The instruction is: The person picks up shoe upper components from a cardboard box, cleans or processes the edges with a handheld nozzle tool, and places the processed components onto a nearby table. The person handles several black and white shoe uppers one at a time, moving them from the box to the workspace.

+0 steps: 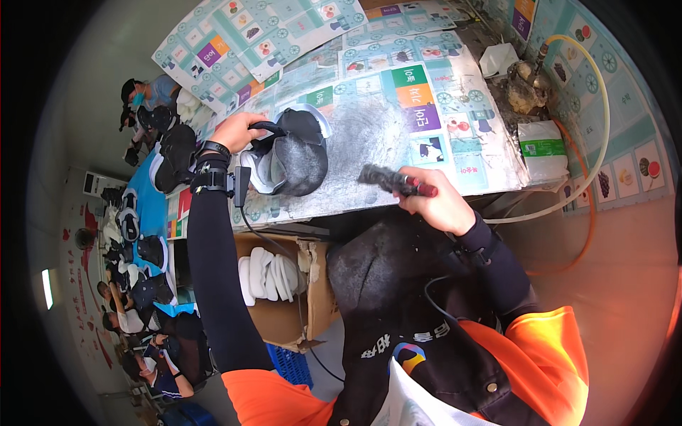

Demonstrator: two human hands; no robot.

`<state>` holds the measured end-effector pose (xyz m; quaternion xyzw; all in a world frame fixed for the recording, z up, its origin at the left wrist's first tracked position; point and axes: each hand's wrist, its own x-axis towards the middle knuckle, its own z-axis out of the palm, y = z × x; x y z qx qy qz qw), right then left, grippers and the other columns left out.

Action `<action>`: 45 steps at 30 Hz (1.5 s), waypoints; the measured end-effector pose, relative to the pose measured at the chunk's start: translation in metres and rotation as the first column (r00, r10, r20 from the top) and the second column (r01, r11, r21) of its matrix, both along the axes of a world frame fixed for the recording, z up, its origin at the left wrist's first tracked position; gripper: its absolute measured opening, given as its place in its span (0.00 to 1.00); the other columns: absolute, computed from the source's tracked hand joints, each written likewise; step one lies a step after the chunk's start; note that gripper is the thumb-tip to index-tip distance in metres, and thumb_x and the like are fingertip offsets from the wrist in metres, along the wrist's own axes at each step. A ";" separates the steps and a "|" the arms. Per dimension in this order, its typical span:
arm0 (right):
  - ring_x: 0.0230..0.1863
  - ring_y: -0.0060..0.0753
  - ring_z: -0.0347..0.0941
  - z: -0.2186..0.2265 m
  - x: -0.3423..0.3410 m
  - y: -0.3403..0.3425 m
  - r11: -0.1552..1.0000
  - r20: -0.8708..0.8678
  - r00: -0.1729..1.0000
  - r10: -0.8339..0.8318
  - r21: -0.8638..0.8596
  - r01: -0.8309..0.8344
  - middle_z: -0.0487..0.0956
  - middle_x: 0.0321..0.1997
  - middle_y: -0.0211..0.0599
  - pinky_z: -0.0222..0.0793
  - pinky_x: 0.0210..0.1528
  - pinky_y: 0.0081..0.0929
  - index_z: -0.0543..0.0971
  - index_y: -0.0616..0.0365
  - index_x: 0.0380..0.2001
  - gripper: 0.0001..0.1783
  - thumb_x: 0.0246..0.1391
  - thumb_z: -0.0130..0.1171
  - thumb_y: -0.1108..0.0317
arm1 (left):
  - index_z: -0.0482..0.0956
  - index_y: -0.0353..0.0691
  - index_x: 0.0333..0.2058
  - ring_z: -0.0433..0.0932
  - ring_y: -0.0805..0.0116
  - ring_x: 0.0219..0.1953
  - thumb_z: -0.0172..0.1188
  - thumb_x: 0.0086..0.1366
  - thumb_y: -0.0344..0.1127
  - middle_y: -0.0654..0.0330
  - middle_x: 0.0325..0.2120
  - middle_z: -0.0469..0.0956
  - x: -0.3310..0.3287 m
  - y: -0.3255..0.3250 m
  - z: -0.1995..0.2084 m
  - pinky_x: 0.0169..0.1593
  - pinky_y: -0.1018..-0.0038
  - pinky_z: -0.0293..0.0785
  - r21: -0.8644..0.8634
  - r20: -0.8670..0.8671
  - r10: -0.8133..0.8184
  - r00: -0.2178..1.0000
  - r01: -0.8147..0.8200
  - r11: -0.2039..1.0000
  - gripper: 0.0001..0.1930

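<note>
With my left hand (pixel 238 133), closed round a black strap or tab, I hold a black shoe (pixel 304 167) tilted over the worktable (pixel 369 153). Grey dust coats its upper, a pale lining shows at its opening, and a white sole edge faces the far side. My right hand (pixel 439 202) grips a short dark tool (pixel 387 177) with red parts, its surface crusted with fuzzy grey dust. The tool's tip points left toward the shoe, with a gap between them. How it ends inside my palm is hidden.
Printed sheets (pixel 284 35) cover the table. A pale hose (pixel 604 121) and orange hose (pixel 591 206) run at the right, near a white-and-green packet (pixel 542 150). Below stands a cardboard box (pixel 320 305) of white pads (pixel 270 275). Left are another black shoe (pixel 174 157) and several people.
</note>
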<state>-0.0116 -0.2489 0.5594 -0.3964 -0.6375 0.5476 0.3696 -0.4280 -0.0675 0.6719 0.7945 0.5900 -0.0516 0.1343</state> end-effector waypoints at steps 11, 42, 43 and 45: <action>0.31 0.36 0.80 -0.004 -0.037 -0.012 0.976 -0.008 0.976 0.216 -0.038 -0.216 0.84 0.34 0.40 0.72 0.35 0.30 0.80 0.63 0.42 0.14 0.49 0.59 0.76 | 0.85 0.45 0.52 0.84 0.51 0.46 0.65 0.66 0.35 0.50 0.43 0.86 -0.032 -0.024 0.009 0.52 0.62 0.76 0.141 0.039 0.014 0.999 -0.019 0.990 0.15; 0.68 0.56 0.66 0.015 0.019 0.004 0.679 0.382 0.779 -0.497 0.730 0.075 0.72 0.64 0.50 0.60 0.70 0.44 0.77 0.64 0.53 0.19 0.58 0.57 0.82 | 0.72 0.40 0.67 0.81 0.68 0.52 0.56 0.77 0.51 0.57 0.50 0.84 -0.191 -0.356 0.049 0.59 0.72 0.74 -0.045 0.233 0.502 0.833 -0.507 0.861 0.28; 0.69 0.56 0.66 0.019 0.009 0.003 0.683 0.366 0.807 -0.464 0.728 0.063 0.72 0.64 0.50 0.60 0.71 0.44 0.77 0.64 0.53 0.18 0.59 0.57 0.81 | 0.71 0.39 0.67 0.82 0.67 0.52 0.57 0.77 0.51 0.56 0.49 0.85 -0.178 -0.368 -0.006 0.58 0.71 0.76 -0.191 0.352 0.454 0.819 -0.412 0.891 0.29; 0.68 0.57 0.67 0.026 -0.011 0.000 0.677 0.385 0.810 -0.442 0.735 0.021 0.73 0.63 0.50 0.62 0.69 0.43 0.78 0.63 0.51 0.16 0.59 0.57 0.80 | 0.70 0.36 0.67 0.83 0.64 0.51 0.59 0.76 0.51 0.55 0.51 0.85 -0.124 -0.387 -0.064 0.55 0.70 0.78 -0.405 0.311 0.400 0.862 -0.261 0.876 0.31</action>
